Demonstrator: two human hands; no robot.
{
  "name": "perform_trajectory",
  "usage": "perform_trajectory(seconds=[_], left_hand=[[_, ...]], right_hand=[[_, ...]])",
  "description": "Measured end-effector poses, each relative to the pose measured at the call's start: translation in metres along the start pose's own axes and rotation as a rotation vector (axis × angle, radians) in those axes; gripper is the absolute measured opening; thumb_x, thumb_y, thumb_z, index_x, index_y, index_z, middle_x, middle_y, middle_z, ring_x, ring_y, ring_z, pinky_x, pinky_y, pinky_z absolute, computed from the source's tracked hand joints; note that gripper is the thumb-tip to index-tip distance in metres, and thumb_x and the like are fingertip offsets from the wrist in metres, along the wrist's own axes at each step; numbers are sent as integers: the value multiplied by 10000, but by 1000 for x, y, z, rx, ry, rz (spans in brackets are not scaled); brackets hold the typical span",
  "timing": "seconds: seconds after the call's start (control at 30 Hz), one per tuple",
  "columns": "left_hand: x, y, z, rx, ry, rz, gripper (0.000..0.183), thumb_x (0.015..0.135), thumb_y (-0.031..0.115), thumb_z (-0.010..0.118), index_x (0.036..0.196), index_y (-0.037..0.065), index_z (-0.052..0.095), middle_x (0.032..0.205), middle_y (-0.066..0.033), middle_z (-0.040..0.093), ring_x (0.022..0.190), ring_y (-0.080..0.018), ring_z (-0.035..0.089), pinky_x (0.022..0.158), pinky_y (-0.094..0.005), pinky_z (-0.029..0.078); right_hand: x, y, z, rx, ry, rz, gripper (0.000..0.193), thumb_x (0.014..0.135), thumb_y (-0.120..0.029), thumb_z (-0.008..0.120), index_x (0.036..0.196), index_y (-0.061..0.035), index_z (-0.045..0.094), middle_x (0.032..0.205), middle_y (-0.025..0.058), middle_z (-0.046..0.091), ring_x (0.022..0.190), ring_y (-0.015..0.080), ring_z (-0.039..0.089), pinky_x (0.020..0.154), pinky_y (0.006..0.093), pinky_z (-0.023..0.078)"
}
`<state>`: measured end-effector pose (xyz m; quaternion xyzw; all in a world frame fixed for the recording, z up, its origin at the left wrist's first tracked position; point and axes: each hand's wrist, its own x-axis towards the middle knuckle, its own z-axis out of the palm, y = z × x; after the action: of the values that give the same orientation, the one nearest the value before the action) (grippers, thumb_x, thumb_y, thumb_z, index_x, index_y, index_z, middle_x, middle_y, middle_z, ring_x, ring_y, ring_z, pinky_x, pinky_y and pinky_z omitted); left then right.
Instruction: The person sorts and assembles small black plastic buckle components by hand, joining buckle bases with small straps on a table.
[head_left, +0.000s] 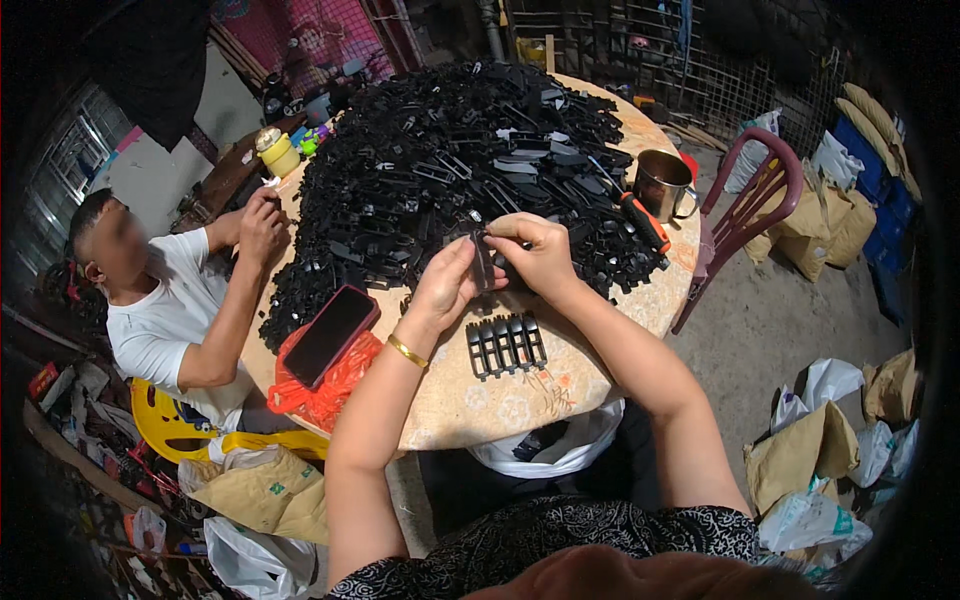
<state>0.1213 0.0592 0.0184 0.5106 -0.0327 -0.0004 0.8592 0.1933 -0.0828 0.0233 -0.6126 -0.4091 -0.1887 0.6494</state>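
Observation:
My left hand (446, 283), with a gold bangle at the wrist, is closed around a dark, narrow plastic piece (484, 264). The fingers of my right hand (537, 254) pinch at the top of the same piece; any smaller part between them is hidden. Just beyond both hands rises a big heap of black plastic parts (430, 160), some long and slotted, others small. On the tabletop below my hands lies a row of several black slotted pieces (507, 345), set side by side. A white plastic bag (560, 462) with black pieces inside hangs open below the table edge.
A phone (331, 335) rests on a red plastic bag (320, 398) left of my forearm. A screwdriver (645, 222) and metal mug (663, 185) stand at the right. A person (180, 300) sits at the left, hands at the heap. A maroon chair (750, 200) stands right of the round table (440, 420).

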Motion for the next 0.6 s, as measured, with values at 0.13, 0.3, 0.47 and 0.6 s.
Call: perform_trajectory(seconds=[0.13,0.3,0.47,0.6], left_hand=[[-2,0,5,-9,10,-14,284,952,242,414,1096,12,498,944,-97,596,780,-205,633,727,-367,556],[-2,0,3,-22,2,6,286,954,232,411,1103,4,496,958,-97,599,793,-202,636,724,-356,560],[-6,5,4,28,17,16,278,958,221,405,1115,16,510,986,-91,598,818,-170,627,726,-348,556],[-7,3,1,47,38,4,297,948,214,430,1142,5,510,1018,-79,599,892,-170,616,771,-327,538]], right_hand=[[-1,2,-1,-88,12,-134,113,685,4,684,795,-11,663,798,110,651,716,226,641,629,285,505],[-1,1,-1,-166,-14,-253,141,679,-12,683,816,-35,661,798,96,647,729,243,625,648,308,497],[-1,-9,-5,-270,-89,-220,118,701,-63,673,814,-36,653,889,105,627,822,250,592,703,322,487],[0,-16,-11,-357,-260,-309,197,728,-156,657,885,-39,645,995,122,585,931,281,551,799,378,445]])
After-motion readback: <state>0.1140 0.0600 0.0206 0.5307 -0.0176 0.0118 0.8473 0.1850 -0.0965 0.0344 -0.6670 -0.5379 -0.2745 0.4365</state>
